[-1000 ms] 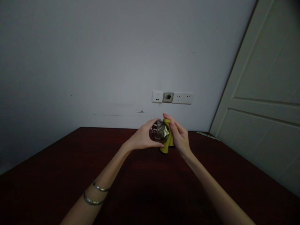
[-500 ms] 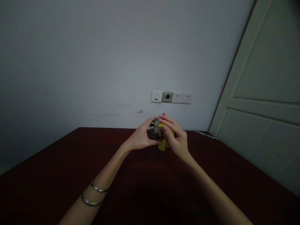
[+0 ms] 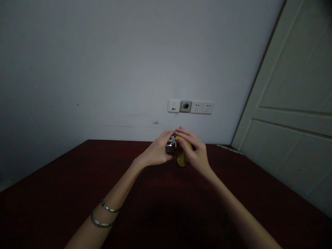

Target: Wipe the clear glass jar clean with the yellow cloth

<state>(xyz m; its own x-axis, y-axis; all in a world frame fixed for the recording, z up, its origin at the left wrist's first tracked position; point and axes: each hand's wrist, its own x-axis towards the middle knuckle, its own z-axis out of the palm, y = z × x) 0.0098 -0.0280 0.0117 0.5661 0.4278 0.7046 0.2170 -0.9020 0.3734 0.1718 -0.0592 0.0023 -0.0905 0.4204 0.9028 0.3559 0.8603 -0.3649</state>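
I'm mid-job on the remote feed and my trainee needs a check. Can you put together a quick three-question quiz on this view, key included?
1. Open question: what is the right hand holding?

2. Multiple choice: the white rectangular socket plate is fixed to
A) the pale panelled door
B) the dark red table
C) the pale grey wall

3. True or false: the left hand is wrapped around a shiny, see-through, rounded object.

Key:
1. A yellow cloth with a dark edge.
2. C.
3. True.
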